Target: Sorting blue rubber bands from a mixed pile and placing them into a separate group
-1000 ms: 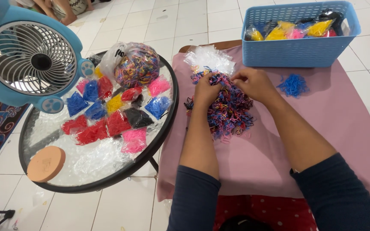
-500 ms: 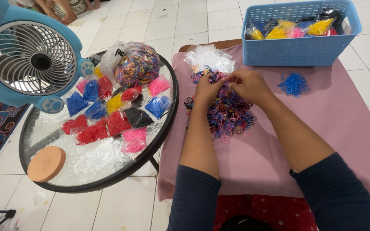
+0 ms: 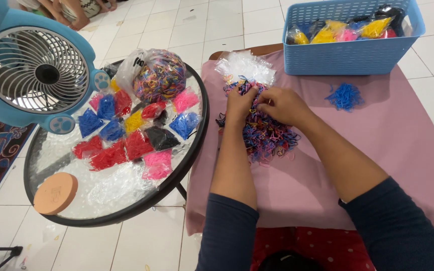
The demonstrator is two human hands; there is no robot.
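Note:
A heap of small mixed-colour elastic bands [image 3: 267, 133] lies on a pink cloth [image 3: 377, 150]. My left hand [image 3: 239, 104] rests on the heap's top left, fingers pinching into the bands. Beside it my right hand [image 3: 282, 105] presses on the heap's top with its fingers curled among the bands. The two hands almost touch. Just beyond them lies a pile of small clear plastic bags [image 3: 244, 66]. A small separate heap of blue bands [image 3: 345, 96] lies to the right on the cloth.
A blue plastic basket [image 3: 347, 55] with filled colour packets stands at the back right. On the left, a round glass table [image 3: 71, 195] carries several sorted packets, a big bag of mixed bands [image 3: 159, 75], a tan round lid [image 3: 55, 193] and a blue fan [image 3: 33, 70].
My right hand has moved left and down onto the heap, closing up to my left hand. The left hand has stayed nearly in place.

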